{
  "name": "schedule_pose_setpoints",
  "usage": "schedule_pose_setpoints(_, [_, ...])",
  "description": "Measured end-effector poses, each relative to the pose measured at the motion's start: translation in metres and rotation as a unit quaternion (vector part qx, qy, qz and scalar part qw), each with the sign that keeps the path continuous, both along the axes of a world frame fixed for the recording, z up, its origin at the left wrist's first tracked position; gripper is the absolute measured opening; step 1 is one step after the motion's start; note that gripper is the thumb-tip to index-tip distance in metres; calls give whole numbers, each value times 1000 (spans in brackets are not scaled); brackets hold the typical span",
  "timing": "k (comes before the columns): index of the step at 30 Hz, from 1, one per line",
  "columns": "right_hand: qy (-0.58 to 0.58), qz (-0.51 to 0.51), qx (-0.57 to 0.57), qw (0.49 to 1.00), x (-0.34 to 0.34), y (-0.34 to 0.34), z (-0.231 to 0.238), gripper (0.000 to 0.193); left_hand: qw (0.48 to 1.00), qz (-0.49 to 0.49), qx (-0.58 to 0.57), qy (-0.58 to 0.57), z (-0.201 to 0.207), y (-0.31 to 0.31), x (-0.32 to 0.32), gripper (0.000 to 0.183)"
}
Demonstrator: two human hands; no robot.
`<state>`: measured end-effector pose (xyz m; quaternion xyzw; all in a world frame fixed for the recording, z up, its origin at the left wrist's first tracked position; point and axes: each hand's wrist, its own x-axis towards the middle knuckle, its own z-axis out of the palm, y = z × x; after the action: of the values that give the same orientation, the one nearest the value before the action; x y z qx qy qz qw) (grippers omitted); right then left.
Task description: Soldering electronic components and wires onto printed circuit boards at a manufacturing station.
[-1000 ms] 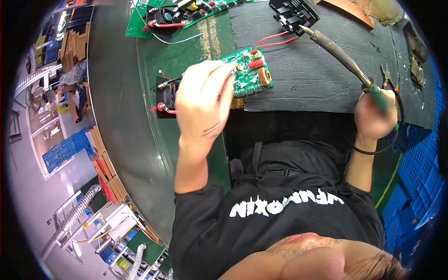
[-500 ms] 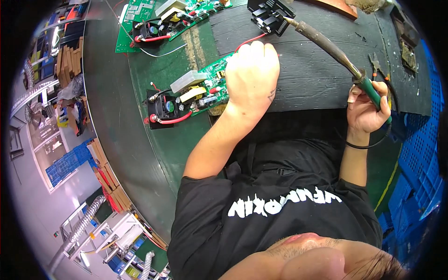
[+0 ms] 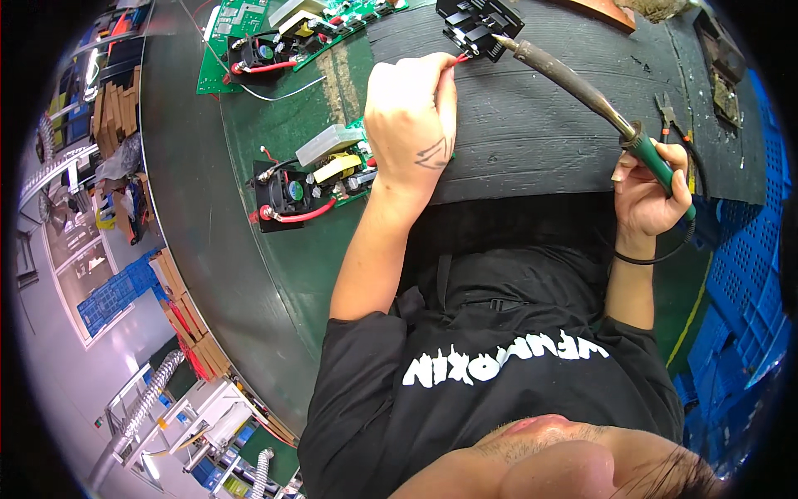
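Wires (image 3: 463, 58) in left hand (image 3: 411, 116), soldering iron (image 3: 592, 97) in right hand (image 3: 648, 204)

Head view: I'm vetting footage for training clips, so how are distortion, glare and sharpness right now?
In the head view, the left edge of the bench bows and the corners go black; same head view, highlights wash out the left hand near its knuckles; head view too, the soldering iron looks fairly sharp.

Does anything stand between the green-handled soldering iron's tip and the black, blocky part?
Nothing visible does: the soldering iron in the right hand has its tip at the black, blocky part, though contact is unclear. The left hand, at the thin red wire, sits beside that path.
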<state>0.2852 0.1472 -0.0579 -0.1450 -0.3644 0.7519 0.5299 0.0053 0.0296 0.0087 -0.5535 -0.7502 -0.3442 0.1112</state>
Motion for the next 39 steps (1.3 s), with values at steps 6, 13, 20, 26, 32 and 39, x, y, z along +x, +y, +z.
schedule_pose_setpoints(6, [-25,-21,-8,999,0,-1,-1,48,1000,-3,14,-1,-6,5,-2,11])
schedule_pose_setpoints(13, [-35,-15,3,999,-1,-2,2,48,998,-16,43,32,-11,12,-7,11])
schedule_pose_setpoints(20, [-54,-15,8,998,-1,-4,3,48,998,-21,39,40,-11,14,-8,10])
schedule_pose_setpoints(26, [-52,-14,14,998,-2,-5,3,48,997,-28,46,50,-13,16,-10,9])
schedule_pose_setpoints(32, [-53,13,37,998,-1,-5,2,48,997,-39,45,47,-15,17,-9,10])
schedule_pose_setpoints(39, [-65,19,42,997,-2,-6,4,46,997,-36,42,51,-13,17,-9,10])
